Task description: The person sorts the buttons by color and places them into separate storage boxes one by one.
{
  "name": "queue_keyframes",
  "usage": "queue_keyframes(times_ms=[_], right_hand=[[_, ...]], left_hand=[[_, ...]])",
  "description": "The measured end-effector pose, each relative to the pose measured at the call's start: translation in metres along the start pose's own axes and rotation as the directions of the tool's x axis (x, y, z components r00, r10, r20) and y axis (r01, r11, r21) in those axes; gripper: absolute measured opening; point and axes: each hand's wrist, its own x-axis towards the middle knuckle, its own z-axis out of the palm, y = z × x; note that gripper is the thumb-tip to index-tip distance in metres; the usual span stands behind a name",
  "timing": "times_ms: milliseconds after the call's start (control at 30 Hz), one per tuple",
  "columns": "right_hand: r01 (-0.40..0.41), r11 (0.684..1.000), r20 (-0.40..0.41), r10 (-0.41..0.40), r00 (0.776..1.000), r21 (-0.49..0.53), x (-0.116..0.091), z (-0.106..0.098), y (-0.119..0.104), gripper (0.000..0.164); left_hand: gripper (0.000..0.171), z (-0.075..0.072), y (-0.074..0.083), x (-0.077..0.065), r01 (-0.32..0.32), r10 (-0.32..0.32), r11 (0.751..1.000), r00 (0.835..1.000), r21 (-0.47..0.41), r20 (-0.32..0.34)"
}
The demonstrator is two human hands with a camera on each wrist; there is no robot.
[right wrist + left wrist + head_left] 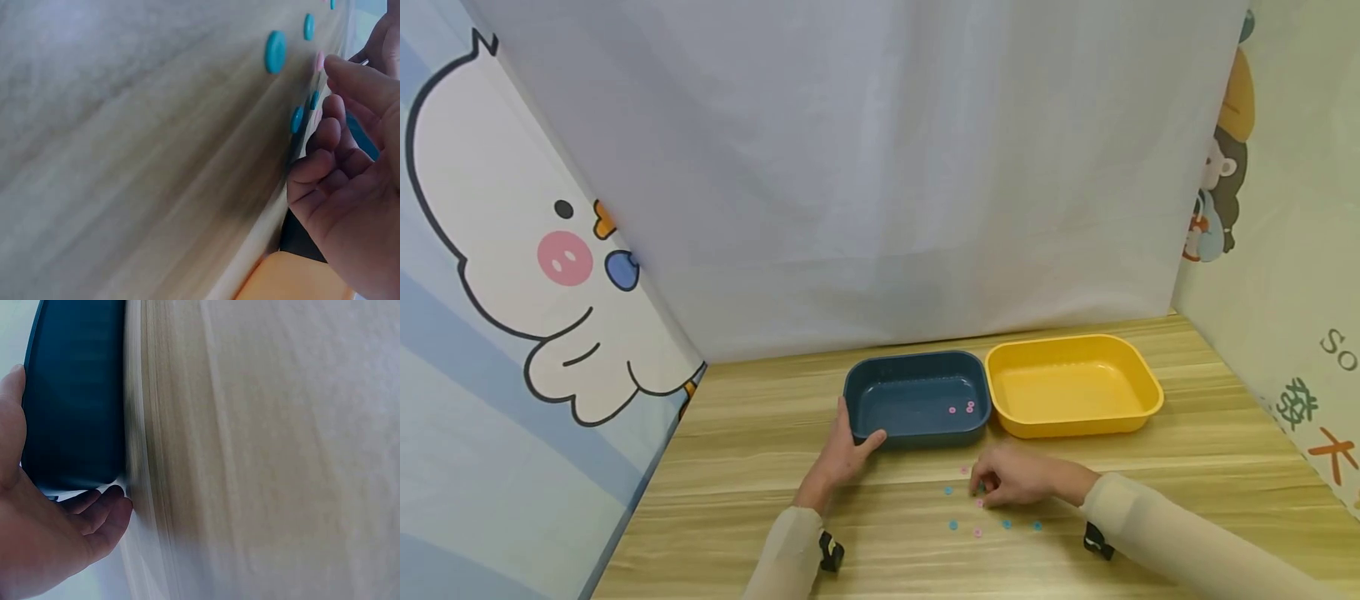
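My left hand [842,454] grips the near left corner of a dark blue plastic tub [917,439], its thumb at the front rim and its fingers along the side. The left wrist view shows that hand [56,531] against the tub's outer wall [75,394]. Three small pink buttons [952,410] lie inside. My right hand [1018,475] hovers low over the table, thumb and forefinger a little apart around a pink button [980,503]. Several blue buttons [953,525] and pink ones are scattered nearby. In the right wrist view, the other fingers [312,165] are curled.
A yellow tub [1075,429] stands right beside the blue one. The wood-grain table [737,500] meets a pale curtain [880,208] behind both tubs. Printed cartoon panels flank the table. A black wrist device [831,552] is on each arm.
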Motion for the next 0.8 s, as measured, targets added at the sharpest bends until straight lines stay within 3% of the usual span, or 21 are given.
queue_keyframes(times_ms=[467,800], right_hand=[[-0.023,1.000,0.020,0.023,1.000,0.011,0.0028,0.0032,0.0020,0.006],[0.007,1.000,0.014,-0.007,1.000,0.014,0.0021,0.0031,0.0015,0.005]], left_hand=[[0.097,0.0000,0.0019,0.0001,-0.003,0.003,1.000,1.000,-0.010,0.008],[0.097,-0.0002,0.0017,-0.0003,0.003,-0.003,1.000,1.000,0.002,0.011]])
